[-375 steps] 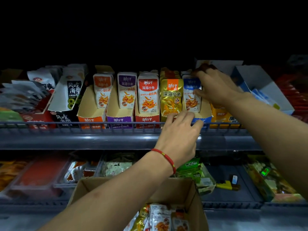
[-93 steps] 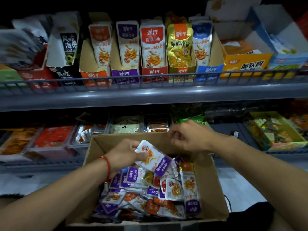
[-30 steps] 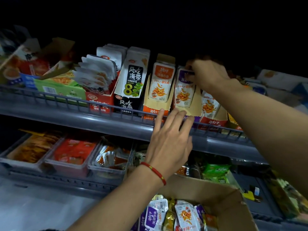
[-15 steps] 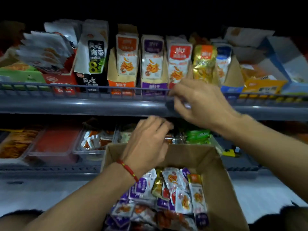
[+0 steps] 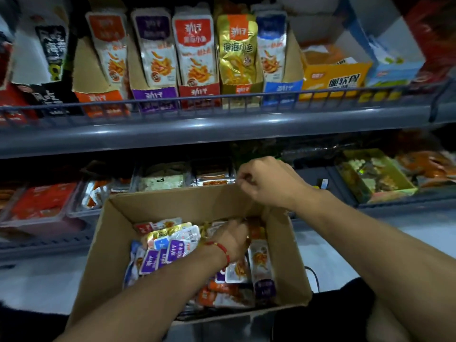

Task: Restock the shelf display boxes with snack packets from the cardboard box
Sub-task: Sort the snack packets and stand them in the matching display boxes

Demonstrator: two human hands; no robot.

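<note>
Left hand down in the box, digging for the next packet.

I've got the left hand point(image 5: 233, 239) buried among the packets point(image 5: 170, 250) in the cardboard box point(image 5: 103, 243) at 6 o'clock; its fingers are hidden, so I can't tell whether that grip has anything. Right hand point(image 5: 267, 182) hovers over the box's far rim, fingers curled, seemingly empty. The packets are small foil sachets, purple, orange, red and gold, lying loose and jumbled. I judge them light, soft and slick, so pinch one by a sealed edge, not the belly. The display boxes point(image 5: 197, 91) stand at 12 o'clock on the upper shelf point(image 5: 222, 129), sorted by colour.
</note>
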